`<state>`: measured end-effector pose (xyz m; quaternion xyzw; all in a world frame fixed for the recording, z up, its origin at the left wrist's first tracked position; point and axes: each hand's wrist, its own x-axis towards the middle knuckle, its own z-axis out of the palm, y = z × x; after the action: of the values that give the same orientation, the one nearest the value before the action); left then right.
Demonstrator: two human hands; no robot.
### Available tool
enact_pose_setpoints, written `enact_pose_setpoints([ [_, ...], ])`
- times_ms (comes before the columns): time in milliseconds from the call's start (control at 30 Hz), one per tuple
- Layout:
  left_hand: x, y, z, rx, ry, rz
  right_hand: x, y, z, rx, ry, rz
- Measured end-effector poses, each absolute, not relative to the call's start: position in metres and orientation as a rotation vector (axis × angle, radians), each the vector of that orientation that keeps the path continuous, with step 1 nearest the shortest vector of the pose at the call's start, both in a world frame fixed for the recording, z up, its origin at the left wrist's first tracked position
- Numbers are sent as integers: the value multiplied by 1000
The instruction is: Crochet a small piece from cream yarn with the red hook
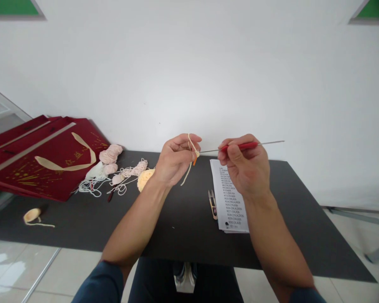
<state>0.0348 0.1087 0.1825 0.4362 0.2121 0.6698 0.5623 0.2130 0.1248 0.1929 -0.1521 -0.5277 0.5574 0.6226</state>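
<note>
My right hand (248, 166) is closed around the red handle of a crochet hook (243, 146), held level above the table. The hook's thin metal shaft reaches left to a small pale-yellow crochet piece (197, 155), which my left hand (178, 160) pinches between thumb and fingers. A strand of pale-yellow yarn (185, 174) loops over my left fingers and its end hangs below them. Something small and orange (195, 160) shows at the piece, perhaps a stitch marker. Whether the hook's tip is inside a stitch is too small to tell.
Printed sheets (232, 210) lie under my right hand, with thread snips (212, 205) beside them. To the left are a yellow yarn ball (144, 180), pink yarn (110, 154), tangled white yarn (96, 174), dark red gift bags (57, 158) and a small cream crocheted piece (32, 215).
</note>
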Motion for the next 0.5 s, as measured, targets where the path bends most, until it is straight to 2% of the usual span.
enact_pose_setpoints([
  [267, 54, 110, 171, 1082, 677, 1990, 186, 123, 181, -440, -836, 1434],
  [500, 50, 110, 174, 1110, 610, 1952, 182, 115, 183, -497, -781, 1431],
])
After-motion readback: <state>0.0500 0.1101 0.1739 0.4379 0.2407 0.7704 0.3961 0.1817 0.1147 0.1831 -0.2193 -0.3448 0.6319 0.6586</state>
